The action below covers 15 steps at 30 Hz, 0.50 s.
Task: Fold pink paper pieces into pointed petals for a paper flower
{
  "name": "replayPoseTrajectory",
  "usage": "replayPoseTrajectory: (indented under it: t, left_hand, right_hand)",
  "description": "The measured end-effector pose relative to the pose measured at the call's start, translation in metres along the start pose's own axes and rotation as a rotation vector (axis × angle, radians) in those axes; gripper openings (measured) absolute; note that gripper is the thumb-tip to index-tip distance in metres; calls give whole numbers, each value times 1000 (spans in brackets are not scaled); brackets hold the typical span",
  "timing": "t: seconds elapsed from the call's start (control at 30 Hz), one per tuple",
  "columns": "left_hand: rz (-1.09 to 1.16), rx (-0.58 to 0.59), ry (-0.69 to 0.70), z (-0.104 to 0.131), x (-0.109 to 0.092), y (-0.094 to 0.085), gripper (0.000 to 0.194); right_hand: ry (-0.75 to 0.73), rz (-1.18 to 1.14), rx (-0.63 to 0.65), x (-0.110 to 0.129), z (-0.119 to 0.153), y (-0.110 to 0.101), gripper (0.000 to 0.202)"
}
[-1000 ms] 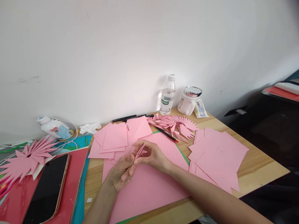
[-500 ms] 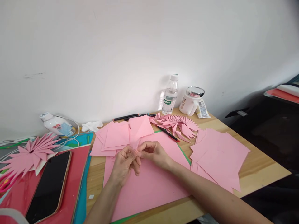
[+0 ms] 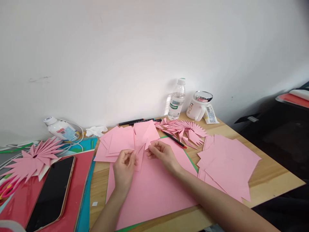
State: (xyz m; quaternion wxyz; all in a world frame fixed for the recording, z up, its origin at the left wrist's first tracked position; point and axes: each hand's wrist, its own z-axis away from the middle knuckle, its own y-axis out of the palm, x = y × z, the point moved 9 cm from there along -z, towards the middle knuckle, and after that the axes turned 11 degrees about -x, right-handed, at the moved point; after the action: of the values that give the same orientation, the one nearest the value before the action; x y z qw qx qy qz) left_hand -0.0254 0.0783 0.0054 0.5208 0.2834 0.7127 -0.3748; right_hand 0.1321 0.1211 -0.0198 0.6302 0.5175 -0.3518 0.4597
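A small folded pink paper (image 3: 140,158) is held up between my two hands, above a large pink sheet (image 3: 159,190) on the table. The fingers of my left hand (image 3: 126,166) pinch its left edge. My right hand (image 3: 162,154) has thumb and fingers closed on its upper right side. Behind the hands lie pink squares (image 3: 121,140) in a loose pile. Right of them is a fan of folded pink pieces (image 3: 185,127), with a black pen (image 3: 174,139) in front. More pink sheets (image 3: 229,161) are spread at the right.
A water bottle (image 3: 177,100) and a lidded white mug (image 3: 198,108) stand by the wall. At the left are a phone (image 3: 51,191) on a red folder (image 3: 80,180), a pink paper pinwheel (image 3: 36,156), scissors (image 3: 8,190) and a white bottle (image 3: 61,129).
My hands have moved apart, the left one a little left and the right one slightly up and right. The folded paper between them now shows more. The view has shifted slightly.
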Motion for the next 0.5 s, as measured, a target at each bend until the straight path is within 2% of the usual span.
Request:
replayPoseTrajectory:
  t: [0.07, 0.17, 0.23, 0.3, 0.4, 0.5]
  left_hand:
    - [-111, -191, 137, -5, -7, -19, 14]
    - [-230, -288, 432, -4, -24, -26, 7]
    - [-296, -267, 602, 0, -32, -21, 8]
    - [-419, -214, 706, 3, -32, -11, 12]
    - [-586, -102, 751, 4, -24, 4, 17]
    - [-643, -30, 752, 4, -18, 11, 25]
  right_hand:
    - [-2, -59, -82, 2, -6, -11, 33]
    - [-48, -199, -218, 10, -15, -31, 29]
    - [-93, -293, -338, 18, -20, -48, 27]
    - [-147, -370, -437, 27, -22, -63, 26]
    - [-221, -394, -482, 43, -23, -73, 34]
    - [-260, -340, -486, 49, -20, -73, 37]
